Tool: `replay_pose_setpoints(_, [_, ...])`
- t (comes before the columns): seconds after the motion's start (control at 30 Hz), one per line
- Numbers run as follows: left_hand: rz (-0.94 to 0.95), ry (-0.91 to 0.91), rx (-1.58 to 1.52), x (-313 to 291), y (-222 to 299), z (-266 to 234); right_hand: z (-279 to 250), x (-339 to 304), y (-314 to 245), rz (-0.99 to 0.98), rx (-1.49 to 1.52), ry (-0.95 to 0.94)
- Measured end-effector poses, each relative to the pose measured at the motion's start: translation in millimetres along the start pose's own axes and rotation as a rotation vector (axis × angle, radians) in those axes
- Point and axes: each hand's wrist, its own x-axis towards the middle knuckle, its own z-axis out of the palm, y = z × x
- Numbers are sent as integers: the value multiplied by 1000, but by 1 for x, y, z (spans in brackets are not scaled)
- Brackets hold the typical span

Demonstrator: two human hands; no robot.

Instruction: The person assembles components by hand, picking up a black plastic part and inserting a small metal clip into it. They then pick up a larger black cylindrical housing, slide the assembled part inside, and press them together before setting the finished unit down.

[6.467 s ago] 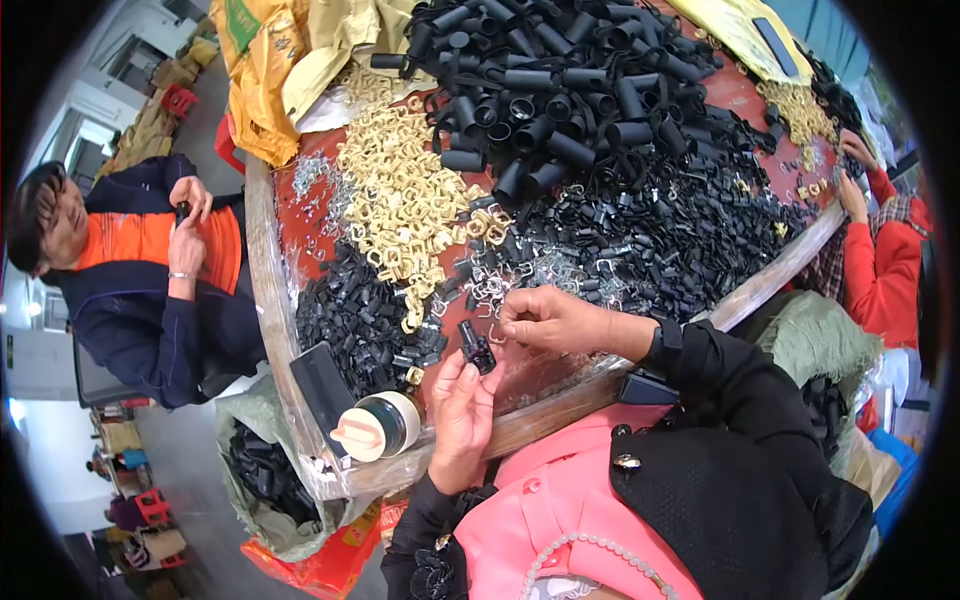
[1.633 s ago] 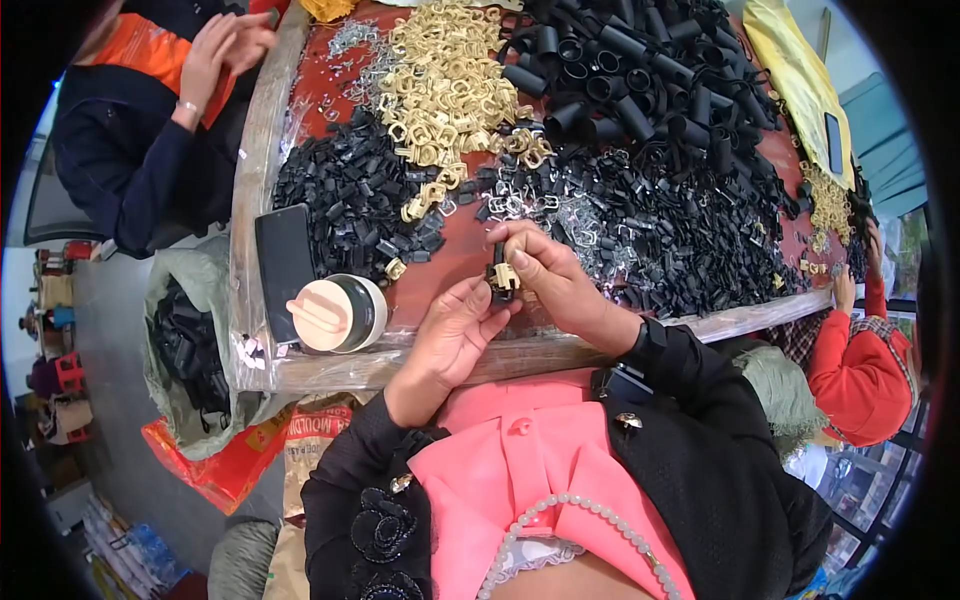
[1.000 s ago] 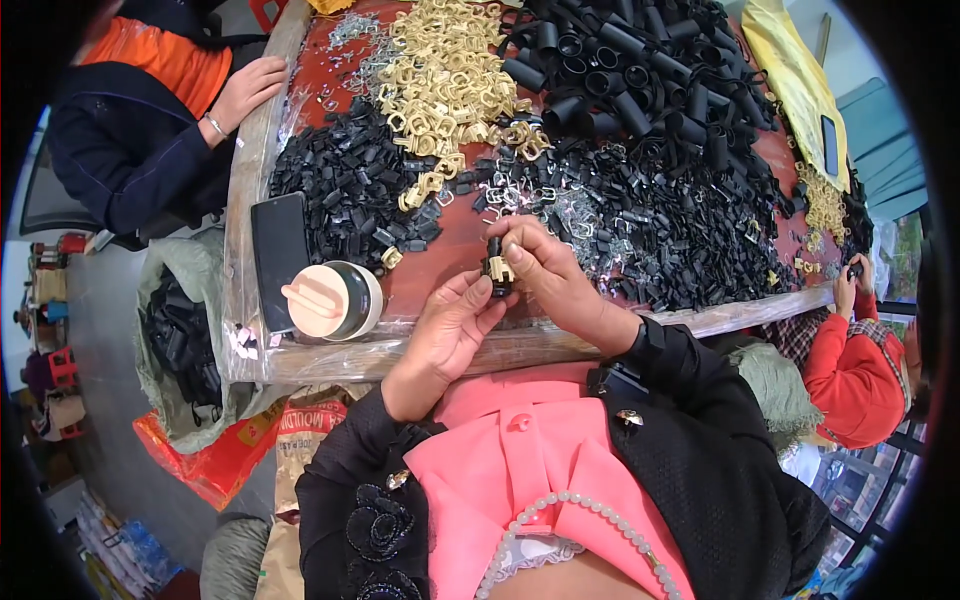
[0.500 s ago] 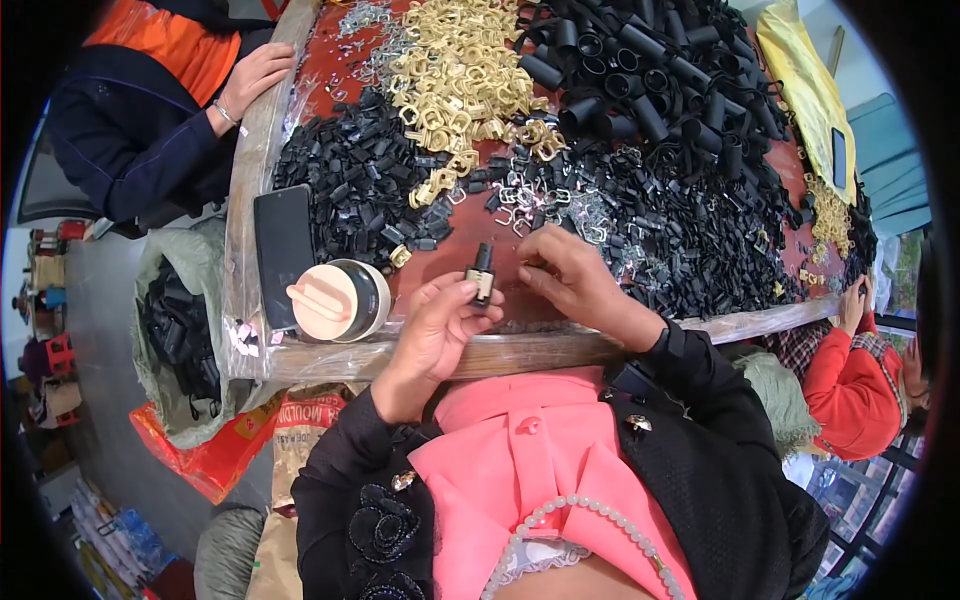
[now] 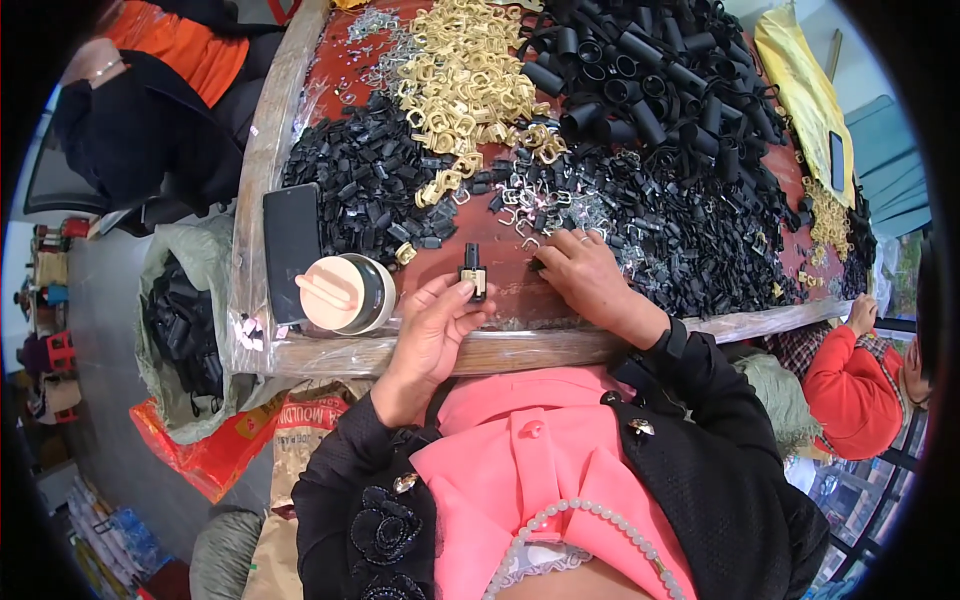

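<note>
My left hand (image 5: 440,325) pinches a small black plastic fitting (image 5: 472,264) upright over the near table edge. The fitting has a narrow neck on top and a gold-coloured piece (image 5: 474,283) set in its wider lower part. To the right, my right hand (image 5: 590,280) rests low over the red tabletop, its fingers curled together beside the heap of small black plastic pieces (image 5: 690,240). A dark bit shows at its fingertips, too small to make out. Just beyond lie loose silver wire loops (image 5: 525,200).
Gold-coloured rings (image 5: 465,90) and black tubes (image 5: 640,100) cover the far table. A lidded jar (image 5: 345,295) and a black phone (image 5: 291,240) stand at left, near another black heap (image 5: 370,160). A sack of black parts (image 5: 185,330) is beside the table. Co-workers sit left and right.
My right hand has moved away from the fitting to the edge of the black pieces. My left hand holds the fitting more upright. The co-worker at left has drawn a hand off the table.
</note>
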Motion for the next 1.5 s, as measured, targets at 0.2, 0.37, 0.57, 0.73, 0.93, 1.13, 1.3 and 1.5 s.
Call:
replay_pose_setpoints(0.2, [14, 50, -10, 3, -4, 4, -4, 3, -2, 39, -25, -71])
replay_pose_setpoints(0.37, [3, 83, -20, 6, -2, 7, 2, 5, -2, 2, -21, -30])
replay_pose_setpoints(0.57, [13, 84, 28, 6, -5, 9, -3, 5, -2, 223, 828, -102])
replay_pose_setpoints(0.73, [31, 36, 51, 4, -5, 13, -14, 7, -11, 455, 1517, -141])
replay_pose_setpoints(0.93, [36, 5, 41, 1, -6, 15, -21, 5, -24, 540, 1630, -211])
replay_pose_setpoints(1.13, [-13, -25, 27, 4, -10, 14, -19, 10, -25, 198, 1240, -55])
replay_pose_setpoints(1.3, [-35, -26, 12, 6, -13, 12, -28, 17, -37, 91, 785, 116])
replay_pose_setpoints(1.5, [-86, -64, -16, 7, -12, 13, -19, 14, -38, 165, 853, 199])
